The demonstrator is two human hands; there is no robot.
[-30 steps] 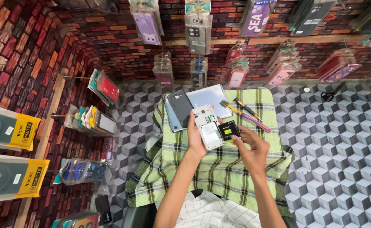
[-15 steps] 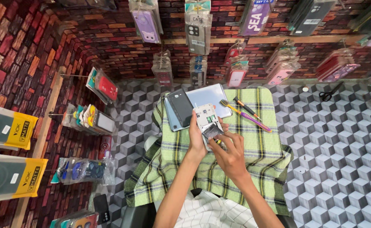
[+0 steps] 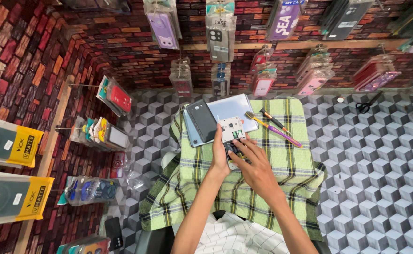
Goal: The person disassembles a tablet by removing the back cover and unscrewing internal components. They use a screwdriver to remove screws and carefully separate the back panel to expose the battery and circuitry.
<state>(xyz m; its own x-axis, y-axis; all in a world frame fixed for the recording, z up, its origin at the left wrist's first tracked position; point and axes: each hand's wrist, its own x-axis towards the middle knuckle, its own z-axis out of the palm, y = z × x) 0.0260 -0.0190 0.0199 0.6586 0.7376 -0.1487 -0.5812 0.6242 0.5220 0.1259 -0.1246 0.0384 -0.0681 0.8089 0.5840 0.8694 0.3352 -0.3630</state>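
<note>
My left hand (image 3: 219, 159) grips a white phone (image 3: 230, 130) from its left side, holding it over the green checked cloth (image 3: 300, 155). The phone's back is off and its inner parts show. My right hand (image 3: 256, 167) lies across the phone's lower half, its fingertips pressing a black battery (image 3: 233, 146) against the open back. The fingers hide most of the battery. Just beyond the phone, a black phone cover (image 3: 202, 121) rests on a grey-blue tablet (image 3: 234, 107).
A brush and two thin tools (image 3: 274, 128) lie on the cloth to the right of the phone. Scissors (image 3: 367, 105) rest on the cube-patterned counter at the far right. Packaged phone cases (image 3: 219, 33) hang on the brick-pattern wall, and more packs (image 3: 115, 96) stick out on the left.
My right hand, which held the black battery beside the phone, has moved left onto the phone's open back. My left hand and the phone have stayed in place.
</note>
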